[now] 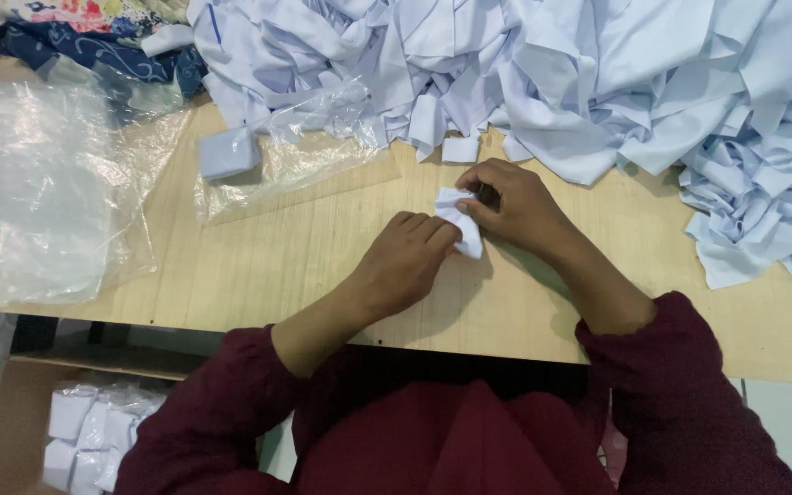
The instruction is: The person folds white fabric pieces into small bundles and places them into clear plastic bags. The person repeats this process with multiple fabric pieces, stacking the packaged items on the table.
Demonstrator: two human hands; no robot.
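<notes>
While the left hand and right hand pinch a small folded white cloth piece on the pale wooden bench, both closed on it, it looks light, limp, best gripped along folded edges.

Both forearms reached forward from dark red sleeves, left hand knuckles up with fingers curled under, right hand angled inward, fingertips pinched in a closed grip, hands almost touching.
</notes>
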